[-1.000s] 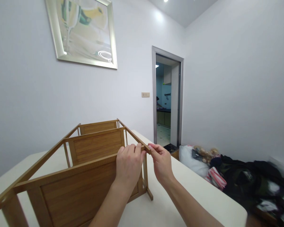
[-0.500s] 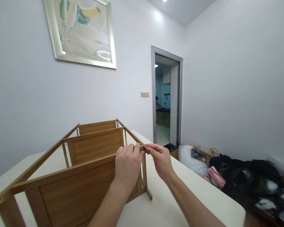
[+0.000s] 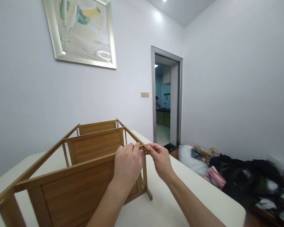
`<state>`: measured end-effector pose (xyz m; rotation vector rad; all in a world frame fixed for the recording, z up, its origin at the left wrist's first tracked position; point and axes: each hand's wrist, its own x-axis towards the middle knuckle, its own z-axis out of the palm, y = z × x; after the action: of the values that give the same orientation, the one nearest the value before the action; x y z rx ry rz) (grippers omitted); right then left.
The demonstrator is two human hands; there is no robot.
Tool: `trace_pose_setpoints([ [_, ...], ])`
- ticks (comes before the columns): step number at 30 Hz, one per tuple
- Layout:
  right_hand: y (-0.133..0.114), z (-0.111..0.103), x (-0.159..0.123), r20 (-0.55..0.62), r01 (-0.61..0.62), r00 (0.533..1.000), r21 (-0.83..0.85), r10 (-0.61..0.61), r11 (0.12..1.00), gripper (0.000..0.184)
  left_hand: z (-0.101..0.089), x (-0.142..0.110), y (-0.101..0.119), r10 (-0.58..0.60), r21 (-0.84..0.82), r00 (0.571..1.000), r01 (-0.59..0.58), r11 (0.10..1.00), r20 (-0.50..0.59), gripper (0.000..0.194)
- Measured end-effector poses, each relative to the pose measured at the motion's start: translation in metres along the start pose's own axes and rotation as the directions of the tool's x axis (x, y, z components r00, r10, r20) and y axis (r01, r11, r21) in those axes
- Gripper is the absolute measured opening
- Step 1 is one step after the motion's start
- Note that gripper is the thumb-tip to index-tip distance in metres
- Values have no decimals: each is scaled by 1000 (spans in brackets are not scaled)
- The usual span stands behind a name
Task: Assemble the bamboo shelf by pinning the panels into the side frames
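A bamboo-coloured wooden rack (image 3: 94, 148) with three panelled shelves lies on its side on a white table (image 3: 203, 198). My left hand (image 3: 128, 165) is curled over the near upper corner of the rack, fingers wrapped on the top rail. My right hand (image 3: 160, 160) pinches the free end of that thin rail, just right of the left hand's fingertips. The two hands almost touch at the corner. What lies between the right fingertips besides the rail end cannot be made out.
A framed picture (image 3: 81, 31) hangs on the wall behind the rack. An open doorway (image 3: 165, 101) leads to a kitchen. A heap of dark clothes and bags (image 3: 246, 183) lies right of the table. The table edge (image 3: 236, 208) runs close to it.
The hands stay at the rack's corner. My right hand's fingers have closed a little tighter on the rail end. The view barely shifts.
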<state>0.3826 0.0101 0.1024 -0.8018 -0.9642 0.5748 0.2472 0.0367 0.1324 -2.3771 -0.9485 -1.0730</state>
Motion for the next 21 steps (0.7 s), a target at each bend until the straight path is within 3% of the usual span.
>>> trace_pose_setpoints([
  [12, 4, -1, 5, -17, -39, 999, 126, 41, 991, 20, -3, -1, 0, 1, 17, 1000, -1, 1000, 8, 22],
  [21, 5, -1, 6, -15, -31, 999, 113, 33, 993, 23, -9, 0, 2, 22, 54, 999, -25, 998, 48, 24],
])
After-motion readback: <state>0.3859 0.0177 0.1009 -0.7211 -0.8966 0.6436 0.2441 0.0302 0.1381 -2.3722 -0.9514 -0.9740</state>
